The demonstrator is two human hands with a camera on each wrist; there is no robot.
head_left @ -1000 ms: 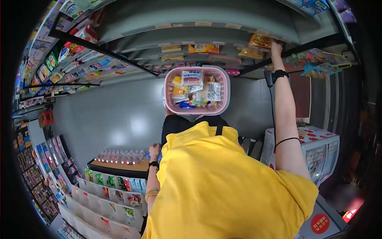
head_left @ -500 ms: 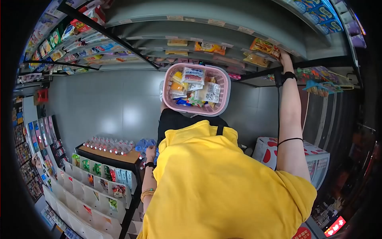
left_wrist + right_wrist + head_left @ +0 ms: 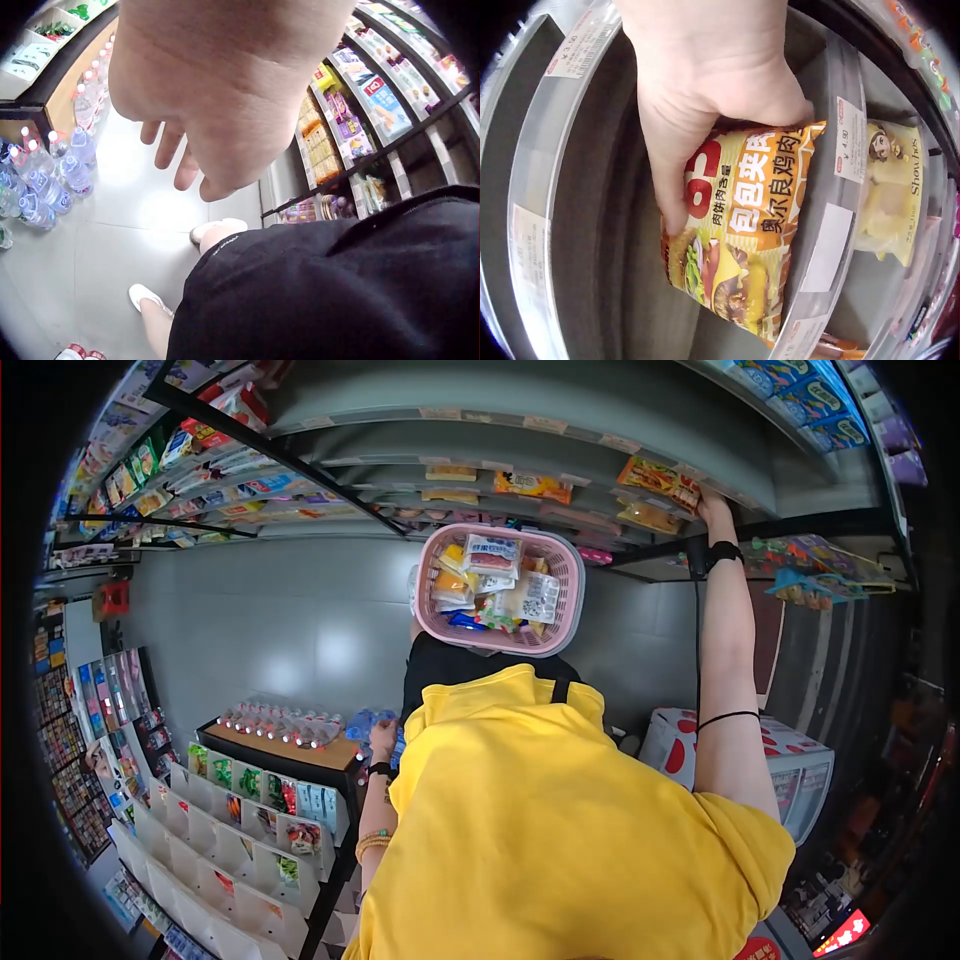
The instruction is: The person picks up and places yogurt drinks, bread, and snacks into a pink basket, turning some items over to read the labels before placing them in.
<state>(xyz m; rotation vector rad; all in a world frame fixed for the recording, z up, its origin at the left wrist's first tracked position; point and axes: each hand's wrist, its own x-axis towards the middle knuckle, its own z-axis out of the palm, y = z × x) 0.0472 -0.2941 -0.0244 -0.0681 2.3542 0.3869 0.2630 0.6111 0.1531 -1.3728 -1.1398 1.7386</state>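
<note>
In the right wrist view my right hand grips a yellow and orange burger-bread packet, thumb on one side and the other fingers partly hidden behind it. The packet lies at the front of a grey shelf, against the clear price strip. My left hand hangs low at my side, holding nothing, its fingers loosely bent above the floor. A pink basket stands in front of my black shorts. Several packets lie in it, a white one with blue lettering on top.
Beside the burger packet, one shelf over, lies a pale yellow bread pack. Bottles stand on a wooden ledge at the left, near a white tiered rack. A white and red freezer is at the right.
The head view has shifted slightly, and more of the burger packet shows beside my right hand. My left hand still hangs low, near the bottles. The basket keeps its place before me.
</note>
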